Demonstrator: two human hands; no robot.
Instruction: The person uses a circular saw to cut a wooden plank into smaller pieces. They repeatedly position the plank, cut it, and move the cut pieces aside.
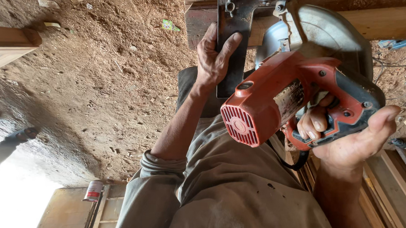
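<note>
1. The sawdust floor [97, 86] filled the view from nine to twelve o'clock.
2. A wooden beam [381, 19] lay across at one o'clock, under the saw's front.
3. The red circular saw [284, 92] sat just right of centre, its grey blade guard [332, 35] toward one o'clock, touching the beam.
4. The saw's dark flat base plate [232, 49] stood at twelve o'clock.
5. My left hand [214, 59] pressed flat on that plate, fingers spread, not clenched.
6. My right hand [350, 139], at three o'clock, had its grip closed round the saw's handle.
7. A small can [93, 191] stood at eight o'clock.
</note>
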